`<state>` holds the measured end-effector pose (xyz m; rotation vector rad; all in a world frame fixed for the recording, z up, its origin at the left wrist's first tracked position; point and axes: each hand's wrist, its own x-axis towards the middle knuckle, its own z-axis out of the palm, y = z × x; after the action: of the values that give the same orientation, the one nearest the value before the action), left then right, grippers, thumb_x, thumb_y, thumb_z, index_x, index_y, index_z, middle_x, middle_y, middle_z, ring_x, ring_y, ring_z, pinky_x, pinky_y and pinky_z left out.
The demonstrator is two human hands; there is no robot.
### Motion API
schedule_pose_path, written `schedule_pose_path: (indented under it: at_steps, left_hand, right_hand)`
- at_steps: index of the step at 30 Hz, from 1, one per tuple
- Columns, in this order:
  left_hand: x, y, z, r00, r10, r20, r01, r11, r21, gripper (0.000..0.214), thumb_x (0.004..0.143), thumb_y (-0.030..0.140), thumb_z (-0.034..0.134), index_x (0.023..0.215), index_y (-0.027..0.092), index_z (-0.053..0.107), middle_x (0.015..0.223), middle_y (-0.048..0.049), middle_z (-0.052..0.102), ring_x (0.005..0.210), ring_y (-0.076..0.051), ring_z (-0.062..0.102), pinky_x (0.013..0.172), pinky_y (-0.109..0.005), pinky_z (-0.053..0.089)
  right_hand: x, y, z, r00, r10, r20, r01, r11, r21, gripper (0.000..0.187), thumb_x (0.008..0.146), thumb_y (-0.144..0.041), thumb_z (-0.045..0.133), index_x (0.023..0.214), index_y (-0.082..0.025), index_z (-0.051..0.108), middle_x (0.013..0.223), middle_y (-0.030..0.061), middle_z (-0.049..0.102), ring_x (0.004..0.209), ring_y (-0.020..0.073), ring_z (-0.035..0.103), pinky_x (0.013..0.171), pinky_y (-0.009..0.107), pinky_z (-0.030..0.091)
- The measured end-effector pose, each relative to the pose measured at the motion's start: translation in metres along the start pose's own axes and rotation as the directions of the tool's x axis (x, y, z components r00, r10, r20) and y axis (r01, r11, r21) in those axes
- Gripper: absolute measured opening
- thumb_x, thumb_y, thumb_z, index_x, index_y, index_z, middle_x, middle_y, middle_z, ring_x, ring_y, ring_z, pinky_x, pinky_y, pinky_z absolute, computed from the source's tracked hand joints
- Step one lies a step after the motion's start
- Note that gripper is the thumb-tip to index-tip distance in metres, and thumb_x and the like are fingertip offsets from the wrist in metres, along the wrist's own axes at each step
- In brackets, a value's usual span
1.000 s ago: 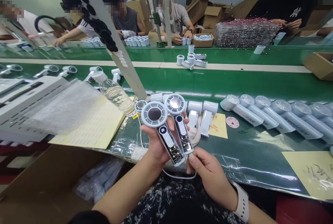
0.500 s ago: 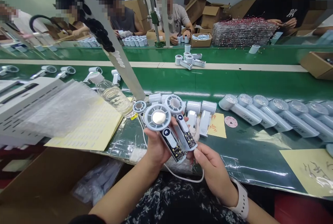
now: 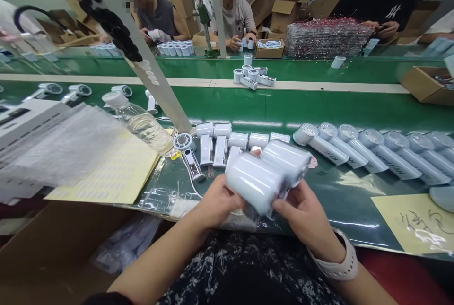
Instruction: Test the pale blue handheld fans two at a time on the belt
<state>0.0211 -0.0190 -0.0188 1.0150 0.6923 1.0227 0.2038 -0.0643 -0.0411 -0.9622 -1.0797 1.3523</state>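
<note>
Two pale blue handheld fans fill my hands, their smooth rounded heads facing me; the nearer fan (image 3: 253, 182) lies to the left, the farther fan (image 3: 286, 157) to its right. My left hand (image 3: 220, 203) is closed on the left one, and my right hand (image 3: 307, 210) grips the right one from its near end. Both handles are mostly hidden under the heads, and motion blurs them. Left of my hands an open-handled fan (image 3: 193, 165) shows its circuit board. Behind them stands a cluster of more fans (image 3: 220, 150) with handles toward me.
A row of wrapped fans (image 3: 376, 142) lines the right side above a yellow note (image 3: 414, 222). On the left are a water bottle (image 3: 142, 125), a yellow sticker sheet (image 3: 106, 179) and a slanted pole (image 3: 159, 87). Co-workers sit across the green conveyor (image 3: 301, 106).
The two fans have turned over: their round ring faces and circuit boards faced me before, now their smooth head sides do. My right hand has come up beside the right fan.
</note>
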Motion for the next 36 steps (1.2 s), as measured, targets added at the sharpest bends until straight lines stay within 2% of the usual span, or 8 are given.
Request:
schedule_pose_path:
  at_steps: [2, 4, 6, 9, 14, 22, 29, 36]
  left_hand:
    - [0.005, -0.007, -0.005, 0.996, -0.059, -0.067, 0.053, 0.994, -0.093, 0.046, 0.074, 0.060, 0.075, 0.090, 0.018, 0.071, 0.092, -0.0094, 0.071, 0.092, -0.025, 0.066, 0.084, -0.038, 0.053]
    - [0.007, -0.011, -0.007, 0.992, -0.104, -0.069, 0.088, 0.977, -0.195, 0.046, 0.081, 0.061, 0.068, 0.099, 0.019, 0.066, 0.085, -0.0055, 0.068, 0.078, -0.020, 0.065, 0.074, -0.034, 0.054]
    - [0.005, -0.012, -0.005, 0.993, -0.115, -0.019, 0.105, 0.956, -0.272, 0.044, 0.077, 0.047, 0.078, 0.108, 0.021, 0.060, 0.084, -0.0010, 0.065, 0.074, -0.016, 0.063, 0.070, -0.030, 0.053]
    - [-0.002, -0.009, 0.001, 0.995, -0.067, 0.077, 0.084, 0.966, -0.244, 0.052, 0.071, 0.025, 0.084, 0.112, 0.023, 0.053, 0.085, 0.0021, 0.062, 0.074, -0.013, 0.061, 0.070, -0.028, 0.051]
    - [-0.006, -0.008, 0.006, 0.987, -0.045, 0.152, 0.070, 0.984, -0.164, 0.039, 0.077, 0.029, 0.078, 0.106, 0.020, 0.053, 0.085, 0.0011, 0.060, 0.071, -0.013, 0.062, 0.067, -0.029, 0.048]
    - [-0.007, -0.008, 0.004, 0.989, -0.093, 0.113, 0.111, 0.981, -0.161, 0.046, 0.074, 0.030, 0.081, 0.106, 0.019, 0.050, 0.089, -0.0003, 0.060, 0.073, -0.014, 0.060, 0.069, -0.030, 0.046]
    - [-0.009, -0.004, 0.006, 0.986, -0.097, 0.139, 0.123, 0.973, -0.193, 0.044, 0.074, 0.032, 0.079, 0.102, 0.020, 0.049, 0.092, -0.0012, 0.057, 0.077, -0.015, 0.059, 0.071, -0.031, 0.047]
    - [-0.010, -0.005, 0.005, 0.982, -0.097, 0.159, 0.129, 0.971, -0.202, 0.049, 0.073, 0.037, 0.080, 0.106, 0.020, 0.049, 0.094, -0.0019, 0.058, 0.077, -0.016, 0.060, 0.071, -0.032, 0.049]
  right_hand:
    - [0.000, -0.001, -0.005, 0.998, 0.038, -0.045, -0.038, 0.999, 0.001, 0.041, 0.077, -0.041, 0.082, 0.111, -0.028, 0.063, 0.103, 0.0046, 0.069, 0.100, 0.0257, 0.065, 0.089, 0.039, 0.054]
    - [0.000, -0.002, -0.009, 0.995, 0.087, -0.054, -0.085, 0.996, 0.034, 0.035, 0.081, -0.043, 0.078, 0.109, -0.026, 0.063, 0.092, 0.0025, 0.066, 0.084, 0.0207, 0.062, 0.080, 0.035, 0.054]
    - [-0.002, -0.003, -0.012, 0.993, 0.121, -0.003, -0.120, 0.988, 0.098, 0.034, 0.085, -0.044, 0.074, 0.112, -0.025, 0.063, 0.089, 0.0020, 0.064, 0.076, 0.0175, 0.058, 0.073, 0.032, 0.053]
    - [-0.006, -0.006, -0.013, 0.986, 0.133, 0.099, -0.146, 0.979, 0.144, 0.036, 0.086, -0.039, 0.074, 0.117, -0.025, 0.062, 0.094, 0.0022, 0.063, 0.081, 0.0165, 0.057, 0.076, 0.029, 0.051]
    - [-0.010, -0.009, -0.009, 0.965, 0.166, 0.203, -0.201, 0.966, 0.162, 0.034, 0.089, -0.037, 0.071, 0.118, -0.026, 0.058, 0.092, 0.0012, 0.063, 0.075, 0.0157, 0.057, 0.072, 0.030, 0.051]
    - [-0.008, -0.008, -0.002, 0.966, 0.226, 0.124, -0.247, 0.950, 0.190, 0.033, 0.087, -0.039, 0.071, 0.114, -0.022, 0.060, 0.084, 0.0010, 0.062, 0.070, 0.0160, 0.054, 0.068, 0.030, 0.049]
    - [-0.009, -0.006, 0.000, 0.970, 0.221, 0.103, -0.241, 0.931, 0.275, 0.030, 0.086, -0.035, 0.071, 0.112, -0.022, 0.064, 0.091, 0.0028, 0.064, 0.074, 0.0156, 0.056, 0.067, 0.028, 0.050]
    - [-0.007, -0.010, 0.000, 0.956, 0.265, 0.126, -0.287, 0.931, 0.223, 0.031, 0.082, -0.042, 0.073, 0.103, -0.021, 0.064, 0.079, 0.0021, 0.065, 0.067, 0.0169, 0.057, 0.065, 0.031, 0.048]
